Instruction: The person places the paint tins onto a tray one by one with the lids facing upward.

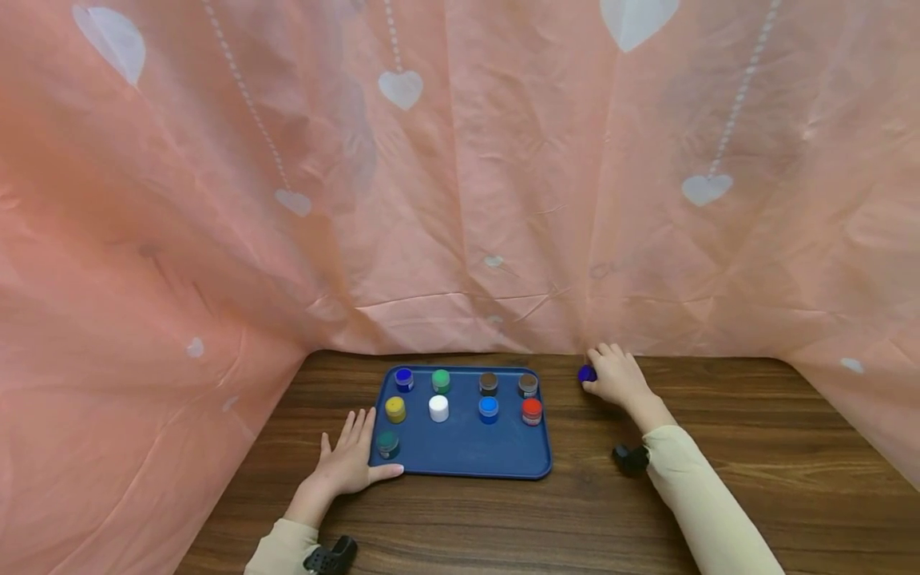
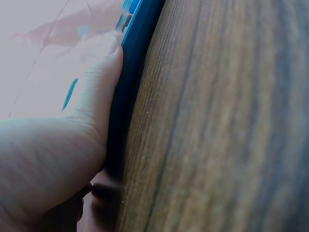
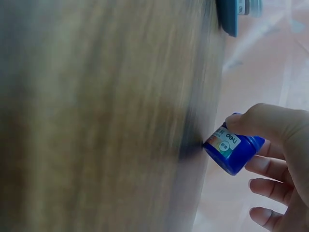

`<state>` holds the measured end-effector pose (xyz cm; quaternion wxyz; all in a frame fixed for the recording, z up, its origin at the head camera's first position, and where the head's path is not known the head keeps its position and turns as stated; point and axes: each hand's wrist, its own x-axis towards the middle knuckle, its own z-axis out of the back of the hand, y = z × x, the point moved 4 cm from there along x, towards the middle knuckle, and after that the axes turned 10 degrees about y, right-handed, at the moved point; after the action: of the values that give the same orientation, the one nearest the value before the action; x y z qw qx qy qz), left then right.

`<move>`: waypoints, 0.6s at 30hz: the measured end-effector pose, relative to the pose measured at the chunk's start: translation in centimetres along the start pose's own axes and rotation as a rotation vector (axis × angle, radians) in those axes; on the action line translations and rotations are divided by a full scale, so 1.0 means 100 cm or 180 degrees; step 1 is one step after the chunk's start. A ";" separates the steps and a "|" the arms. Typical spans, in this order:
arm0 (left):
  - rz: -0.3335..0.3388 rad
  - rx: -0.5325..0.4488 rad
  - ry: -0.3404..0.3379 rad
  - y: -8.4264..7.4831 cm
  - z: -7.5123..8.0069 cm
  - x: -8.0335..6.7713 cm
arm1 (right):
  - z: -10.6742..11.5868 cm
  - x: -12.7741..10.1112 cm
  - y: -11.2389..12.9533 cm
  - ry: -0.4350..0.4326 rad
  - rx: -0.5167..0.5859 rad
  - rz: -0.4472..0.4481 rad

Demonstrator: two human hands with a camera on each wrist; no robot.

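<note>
My right hand [image 1: 620, 378] pinches a small dark blue paint jar [image 3: 231, 149] between thumb and fingers, to the right of the tray. In the right wrist view the jar is tilted, a bottom edge right at the tabletop, its printed label showing. My left hand [image 1: 347, 463] lies at the near left corner of a blue tray [image 1: 467, 461], fingers straight along the left side and thumb [image 2: 99, 82] along the front rim. Nearest to that hand on the tray is a dark green paint jar [image 1: 388, 444].
Two rows across the tray's back hold several more jars, among them a yellow jar [image 1: 395, 409], a white jar [image 1: 438, 408], a blue jar [image 1: 489, 410] and a red jar [image 1: 532, 411]. A pink curtain [image 1: 460, 239] hangs behind the wooden table [image 1: 474, 527].
</note>
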<state>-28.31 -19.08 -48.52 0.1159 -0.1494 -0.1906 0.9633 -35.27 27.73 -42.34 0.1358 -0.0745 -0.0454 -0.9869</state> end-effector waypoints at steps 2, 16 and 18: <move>0.0014 0.0023 0.0023 0.000 0.000 0.001 | 0.001 -0.003 0.001 -0.0007 0.0024 0.0014; 0.0013 0.0028 0.0030 -0.001 0.001 -0.001 | 0.010 -0.026 0.018 -0.0141 0.0060 0.0117; 0.0022 0.0036 0.0057 -0.003 0.002 -0.002 | 0.010 -0.029 0.020 -0.0202 0.0058 0.0155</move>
<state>-28.13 -18.98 -48.19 0.1151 -0.1580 -0.1835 0.9634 -31.84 26.62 -41.64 0.1589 -0.1056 -0.0568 -0.9800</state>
